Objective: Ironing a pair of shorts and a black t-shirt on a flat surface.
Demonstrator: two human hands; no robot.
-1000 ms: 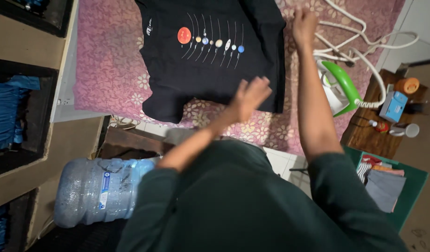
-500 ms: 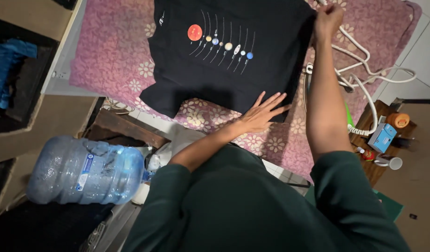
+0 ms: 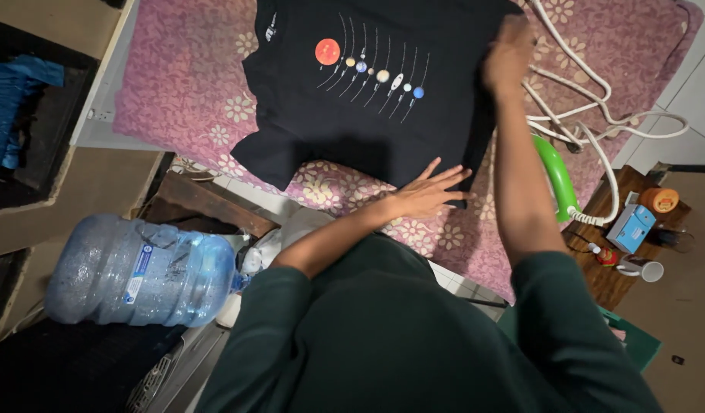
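- Step: smoothing the black T-shirt (image 3: 367, 115) flat on the pink floral surface (image 3: 184, 92).
- Left hand (image 3: 429, 191): fingers spread, pressing the shirt's near hem.
- Right hand (image 3: 507, 57): on the shirt's right edge; finger state unclear.
- Next move likely needs both hands on the shirt's edges.

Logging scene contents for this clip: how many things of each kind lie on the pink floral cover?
Black T-shirts: 1
Green-handled irons: 1
White cords: 1
Hands: 2, left hand, right hand
Total: 5
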